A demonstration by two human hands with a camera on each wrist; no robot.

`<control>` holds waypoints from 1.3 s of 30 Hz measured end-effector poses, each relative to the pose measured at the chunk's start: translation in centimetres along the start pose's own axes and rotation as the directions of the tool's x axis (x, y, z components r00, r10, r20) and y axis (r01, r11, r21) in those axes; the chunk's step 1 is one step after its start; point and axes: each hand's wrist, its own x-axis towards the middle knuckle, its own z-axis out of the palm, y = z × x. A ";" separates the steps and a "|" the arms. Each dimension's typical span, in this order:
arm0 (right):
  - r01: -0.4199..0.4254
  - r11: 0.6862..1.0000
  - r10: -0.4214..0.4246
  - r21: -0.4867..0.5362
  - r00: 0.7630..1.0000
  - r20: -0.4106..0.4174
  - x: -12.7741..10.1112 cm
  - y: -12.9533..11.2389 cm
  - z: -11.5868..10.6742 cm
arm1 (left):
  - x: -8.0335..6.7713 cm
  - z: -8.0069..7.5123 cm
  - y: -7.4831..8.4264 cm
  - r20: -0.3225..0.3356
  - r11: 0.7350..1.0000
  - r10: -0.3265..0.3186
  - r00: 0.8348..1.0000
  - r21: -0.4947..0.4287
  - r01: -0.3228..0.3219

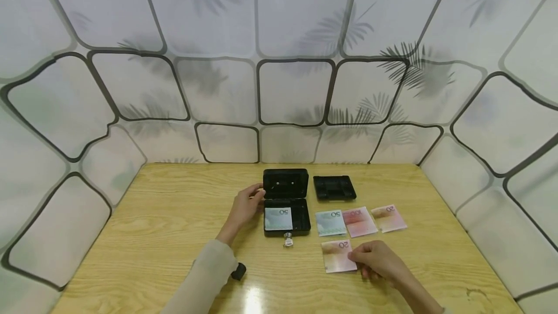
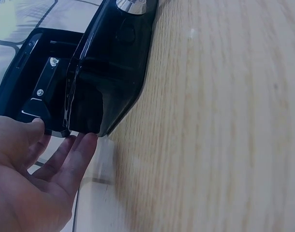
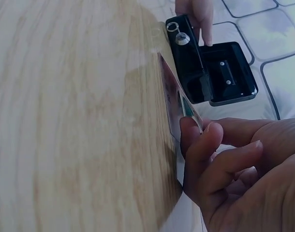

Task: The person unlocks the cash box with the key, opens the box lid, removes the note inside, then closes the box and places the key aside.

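A small black cash box (image 1: 287, 232) stands with its lid (image 1: 285, 183) raised and keys (image 1: 288, 241) hanging at its front. Inside lies a green folded banknote (image 1: 278, 219) marked 50. My left hand (image 1: 246, 206) is at the box's left side, its extended fingertips and thumb touching the side and lid edge in the left wrist view. My right hand (image 1: 380, 261) pinches a folded 20 banknote (image 1: 337, 257) by its right edge, between thumb and fingers. In the right wrist view this banknote (image 3: 170, 99) is tilted, close over the table.
To the right of the box lie a green 50 note (image 1: 330, 223), a red 100 note (image 1: 359, 222) and another 20 note (image 1: 389, 218) in a row. Behind them is a black tray (image 1: 334, 188). A patterned wall (image 1: 289, 144) borders the wooden table (image 1: 174, 217).
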 end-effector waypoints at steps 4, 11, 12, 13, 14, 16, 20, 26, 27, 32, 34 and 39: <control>0.008 0.997 -0.011 -0.073 0.999 -0.037 -0.1 -0.1 -0.2 | 0.0 0.0 0.0 0.001 1.000 -0.003 1.000 0.008 0.003; 0.006 0.984 -0.036 -0.179 0.985 -0.167 -0.3 -1.5 -1.1 | 0.1 0.0 0.1 -0.002 1.000 0.006 1.000 0.031 -0.006; 0.001 0.985 -0.033 -0.174 0.983 -0.181 -0.3 -1.8 -1.3 | 0.1 0.0 0.1 -0.001 0.999 0.007 1.000 0.035 -0.007; -0.004 0.987 -0.028 -0.164 0.981 -0.194 -0.3 -2.1 -1.5 | 0.1 0.0 0.1 0.002 0.999 0.009 1.000 0.038 -0.009; -0.004 0.987 -0.030 -0.158 0.978 -0.207 -0.2 -2.5 -1.6 | 0.1 0.0 0.2 0.004 0.999 0.007 1.000 0.038 -0.007; 0.001 0.990 -0.032 -0.142 0.975 -0.220 -0.1 -3.3 -1.8 | 0.1 0.0 0.2 0.006 0.999 0.003 1.000 0.035 -0.003; 0.042 0.992 -0.065 -0.118 0.978 -0.201 0.4 -5.4 -1.8 | 0.0 0.0 0.4 0.002 1.000 -0.005 1.000 0.027 0.005; 0.092 0.995 -0.096 -0.048 0.992 -0.079 2.7 -8.6 -0.8 | -0.2 0.0 0.4 -0.003 0.999 0.002 1.000 0.044 -0.002; 0.110 0.993 -0.113 -0.046 0.992 -0.058 3.2 -8.9 -0.5 | -0.2 0.0 0.4 -0.005 0.999 0.002 1.000 0.042 -0.002; 0.133 0.990 -0.133 -0.046 0.991 0.007 5.9 -10.3 1.3 | 0.0 0.0 0.2 -0.006 0.999 0.006 1.000 0.033 -0.006; 0.124 0.992 -0.123 -0.036 0.992 0.031 6.8 -10.6 2.1 | 0.0 0.0 0.1 -0.002 0.999 0.011 1.000 0.033 -0.010; 0.105 0.994 -0.103 -0.024 0.992 0.073 8.7 -11.2 4.1 | 0.0 0.1 0.2 -0.003 0.998 0.027 1.000 0.050 -0.026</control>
